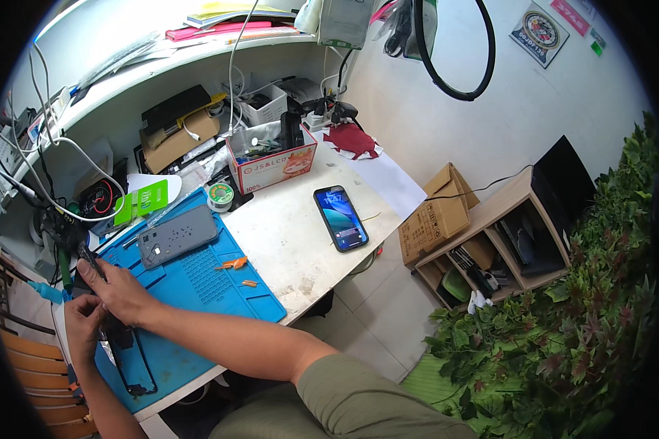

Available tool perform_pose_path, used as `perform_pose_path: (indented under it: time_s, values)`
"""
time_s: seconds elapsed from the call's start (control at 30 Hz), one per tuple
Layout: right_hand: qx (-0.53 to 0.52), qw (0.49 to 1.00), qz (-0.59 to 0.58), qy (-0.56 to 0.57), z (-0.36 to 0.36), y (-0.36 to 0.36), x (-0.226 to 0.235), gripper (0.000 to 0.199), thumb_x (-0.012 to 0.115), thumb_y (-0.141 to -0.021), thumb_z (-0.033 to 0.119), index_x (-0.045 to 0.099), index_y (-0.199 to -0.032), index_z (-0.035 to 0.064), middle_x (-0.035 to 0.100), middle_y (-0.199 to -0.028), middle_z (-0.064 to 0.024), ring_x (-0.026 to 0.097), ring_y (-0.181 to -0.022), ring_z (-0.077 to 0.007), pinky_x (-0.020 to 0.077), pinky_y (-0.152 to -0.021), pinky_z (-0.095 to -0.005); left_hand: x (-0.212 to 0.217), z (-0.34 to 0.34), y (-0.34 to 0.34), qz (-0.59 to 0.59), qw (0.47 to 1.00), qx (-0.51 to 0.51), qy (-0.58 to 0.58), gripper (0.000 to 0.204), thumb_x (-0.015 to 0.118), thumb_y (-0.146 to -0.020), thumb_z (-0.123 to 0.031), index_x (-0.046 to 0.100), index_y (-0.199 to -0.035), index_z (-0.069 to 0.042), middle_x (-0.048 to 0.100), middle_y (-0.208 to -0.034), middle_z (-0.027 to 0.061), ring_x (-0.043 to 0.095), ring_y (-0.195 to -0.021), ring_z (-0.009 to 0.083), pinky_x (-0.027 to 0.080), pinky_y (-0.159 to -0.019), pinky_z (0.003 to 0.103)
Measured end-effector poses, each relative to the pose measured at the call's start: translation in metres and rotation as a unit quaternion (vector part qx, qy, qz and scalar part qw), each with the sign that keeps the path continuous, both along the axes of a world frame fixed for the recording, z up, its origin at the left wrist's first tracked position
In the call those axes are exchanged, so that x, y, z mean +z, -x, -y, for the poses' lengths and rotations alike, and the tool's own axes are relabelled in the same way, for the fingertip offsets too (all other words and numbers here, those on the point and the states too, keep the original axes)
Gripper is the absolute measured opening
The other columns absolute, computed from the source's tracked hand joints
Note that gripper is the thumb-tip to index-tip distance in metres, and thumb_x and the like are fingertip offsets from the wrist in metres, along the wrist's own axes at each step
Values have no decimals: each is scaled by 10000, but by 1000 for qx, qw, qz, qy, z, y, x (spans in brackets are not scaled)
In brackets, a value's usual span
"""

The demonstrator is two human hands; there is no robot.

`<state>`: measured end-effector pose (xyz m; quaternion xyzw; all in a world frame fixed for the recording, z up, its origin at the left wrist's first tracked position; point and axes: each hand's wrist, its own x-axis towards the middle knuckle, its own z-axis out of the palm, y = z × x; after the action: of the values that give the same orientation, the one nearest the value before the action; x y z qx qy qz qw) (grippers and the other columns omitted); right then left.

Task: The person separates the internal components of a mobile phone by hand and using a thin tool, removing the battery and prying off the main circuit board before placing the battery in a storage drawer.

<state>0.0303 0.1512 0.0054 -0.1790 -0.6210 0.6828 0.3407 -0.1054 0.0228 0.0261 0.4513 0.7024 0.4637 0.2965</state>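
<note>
At the left end of the blue repair mat (176,307), my two hands are close together over a dark, opened phone frame (151,374). My left hand (84,322) has its fingers bent and pressed together at the frame's upper end; what they pinch is hidden. Just above it, my right hand (118,291) is closed round a dark, slim tool (87,254) whose upper end sticks out past the thumb; its tip is not visible. Farther up the mat lies a grey phone back (177,237) with small screws or bits on it.
A lit phone (341,219) lies on the white table. Behind the mat stand a solder spool (220,196), a red-and-white box of tools (277,170) and green cards (143,202). Orange scraps (233,263) lie on the mat. Loose white cables (73,146) hang at the left.
</note>
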Motion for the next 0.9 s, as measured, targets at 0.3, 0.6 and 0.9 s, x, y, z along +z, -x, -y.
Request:
perform_pose_path:
  time_s: [0.3, 0.6, 0.9]
  values:
    - [26, 997, 21, -73, 3, -8, 10, 868, 457, -1048, 736, 631, -1206, -100, 740, -903, -309, 725, -936, -499, 550, -865, -533, 1, -4, -7, -6, 1000, 26, 10, 181, 749, -972, -129, 712, -847, -4, 689, -719, 1, 601, -590, 53, 426, -536, 223]
    - [79, 996, 11, -45, -3, -15, 20, 934, 437, -1052, 742, 603, -1282, -148, 735, -976, -345, 716, -1006, -510, 548, -908, -525, -3, -6, -3, -15, 1000, 17, -16, 170, 726, -961, -109, 689, -822, -19, 660, -722, -29, 554, -609, 30, 398, -565, 212]
    - [13, 997, -7, -71, 0, -7, 10, 901, 447, -1068, 711, 567, -1328, -143, 717, -1030, -342, 702, -1020, -491, 532, -906, -499, -16, -14, -5, -35, 996, 32, -80, 209, 719, -974, -181, 687, -858, -10, 647, -742, -37, 531, -644, 24, 375, -577, 221]
